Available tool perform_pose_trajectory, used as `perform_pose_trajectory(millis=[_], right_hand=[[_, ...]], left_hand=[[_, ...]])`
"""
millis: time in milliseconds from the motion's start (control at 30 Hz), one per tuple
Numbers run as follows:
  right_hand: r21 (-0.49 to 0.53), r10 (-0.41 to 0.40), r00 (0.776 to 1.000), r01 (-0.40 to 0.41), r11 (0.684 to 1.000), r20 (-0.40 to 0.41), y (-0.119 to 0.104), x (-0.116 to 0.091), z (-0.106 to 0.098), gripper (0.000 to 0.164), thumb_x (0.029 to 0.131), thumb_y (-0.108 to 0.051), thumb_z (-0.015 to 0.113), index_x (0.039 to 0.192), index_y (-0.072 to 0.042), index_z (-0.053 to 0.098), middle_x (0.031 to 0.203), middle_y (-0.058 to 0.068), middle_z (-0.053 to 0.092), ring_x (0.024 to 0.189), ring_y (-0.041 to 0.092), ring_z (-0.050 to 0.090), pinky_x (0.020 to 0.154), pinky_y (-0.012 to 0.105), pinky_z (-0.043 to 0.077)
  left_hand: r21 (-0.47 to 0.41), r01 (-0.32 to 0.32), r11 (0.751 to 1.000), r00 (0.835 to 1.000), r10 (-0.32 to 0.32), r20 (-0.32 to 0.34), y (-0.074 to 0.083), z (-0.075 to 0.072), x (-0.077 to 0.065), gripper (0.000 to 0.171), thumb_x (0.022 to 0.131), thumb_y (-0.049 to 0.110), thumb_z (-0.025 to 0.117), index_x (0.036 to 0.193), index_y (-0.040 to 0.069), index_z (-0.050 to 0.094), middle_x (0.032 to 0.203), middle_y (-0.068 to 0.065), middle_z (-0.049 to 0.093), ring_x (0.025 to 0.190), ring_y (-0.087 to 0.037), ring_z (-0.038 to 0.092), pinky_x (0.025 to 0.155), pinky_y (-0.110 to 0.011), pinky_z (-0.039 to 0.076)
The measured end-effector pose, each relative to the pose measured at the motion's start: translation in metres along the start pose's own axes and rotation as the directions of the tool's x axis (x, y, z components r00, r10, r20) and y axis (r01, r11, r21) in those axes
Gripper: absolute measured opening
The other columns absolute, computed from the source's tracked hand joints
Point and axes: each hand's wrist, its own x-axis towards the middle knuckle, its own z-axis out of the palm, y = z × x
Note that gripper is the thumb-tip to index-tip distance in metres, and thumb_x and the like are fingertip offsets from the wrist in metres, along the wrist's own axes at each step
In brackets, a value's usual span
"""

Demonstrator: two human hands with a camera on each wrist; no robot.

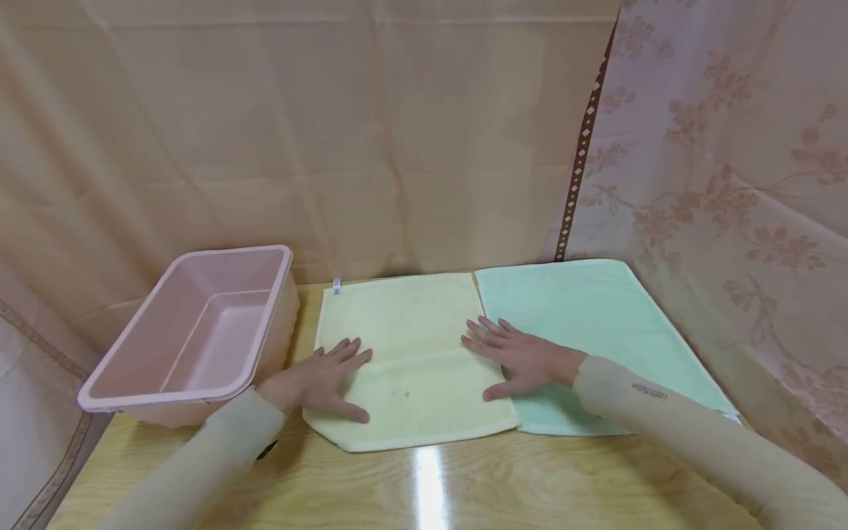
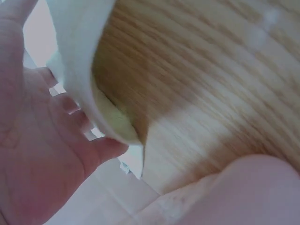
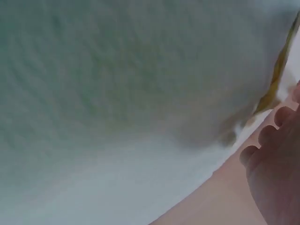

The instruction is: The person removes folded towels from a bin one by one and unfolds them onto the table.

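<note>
A pale yellow towel (image 1: pixel 417 368) lies spread on the wooden table, with a small white tag (image 1: pixel 336 286) at its far left corner. On its left edge rests my left hand (image 1: pixel 324 383), fingers spread and straight. My right hand (image 1: pixel 520 357) reaches over the right edge, fingers spread, fingertips on the yellow towel and wrist above a mint green towel (image 1: pixel 570 309). The green towel lies flat alongside, its left edge meeting the yellow one. In the left wrist view the yellow towel's edge (image 2: pixel 84 70) lifts slightly off the wood beside my fingers.
A pink plastic basin (image 1: pixel 274 324) stands at the left, close beside my left forearm. Beige curtains (image 1: pixel 397 147) hang right behind the table, and a floral curtain (image 1: pixel 742 184) runs along the right side. Bare wood (image 1: pixel 530 486) shows along the front.
</note>
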Motion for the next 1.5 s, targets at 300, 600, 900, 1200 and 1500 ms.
perform_pose_trajectory(millis=[300,600,900,1200,1500], right_hand=[[-0.006,0.082,0.989,-0.082,0.997,0.123,-0.006,-0.008,0.002,0.092,0.095,-0.074,0.044,0.164,-0.018,0.018,0.17,0.011,0.006,0.155,0.034,0.004,0.12,0.06,0.006],[-0.006,0.098,0.985,-0.099,0.995,0.142,-0.012,-0.007,0.003,0.095,0.094,-0.075,0.045,0.164,-0.017,0.017,0.17,0.012,0.006,0.154,0.036,0.004,0.119,0.062,0.006],[-0.004,0.112,0.984,-0.112,0.994,0.136,-0.014,-0.007,0.004,0.095,0.094,-0.076,0.044,0.164,-0.016,0.019,0.169,0.012,0.008,0.154,0.036,0.005,0.119,0.062,0.008],[0.005,0.12,0.983,-0.122,0.993,0.139,-0.014,-0.007,0.004,0.096,0.094,-0.077,0.043,0.164,-0.018,0.017,0.17,0.011,0.005,0.155,0.035,0.003,0.12,0.061,0.007],[0.02,0.11,0.985,-0.114,0.993,0.132,-0.014,-0.006,0.004,0.094,0.094,-0.074,0.046,0.164,-0.016,0.019,0.17,0.012,0.007,0.155,0.036,0.004,0.119,0.062,0.008]], left_hand=[[0.063,-0.037,0.997,0.999,0.036,0.021,-0.004,0.009,-0.01,0.123,0.077,0.076,0.069,0.163,0.006,0.015,0.166,-0.027,0.002,0.152,-0.045,-0.001,0.115,-0.07,0.007],[0.128,-0.195,0.972,0.975,0.206,-0.086,-0.001,0.033,-0.045,0.089,0.1,0.06,0.051,0.161,0.002,0.022,0.165,-0.027,0.008,0.152,-0.046,0.007,0.115,-0.07,0.008],[0.217,-0.335,0.917,0.897,0.381,-0.223,-0.006,0.051,-0.061,0.09,0.095,0.064,0.058,0.156,0.001,0.037,0.16,-0.027,0.03,0.147,-0.044,0.029,0.12,-0.039,-0.012],[0.258,-0.311,0.915,0.875,0.381,-0.297,-0.002,0.053,-0.053,0.056,0.106,0.039,0.053,0.151,0.007,0.049,0.155,-0.017,0.044,0.143,-0.037,0.04,0.12,-0.054,0.017],[0.083,-0.213,0.974,0.919,0.228,-0.323,-0.006,0.05,-0.037,0.056,0.109,0.033,0.048,0.157,0.006,0.037,0.157,-0.014,0.041,0.145,-0.035,0.038,0.114,-0.061,0.028]])
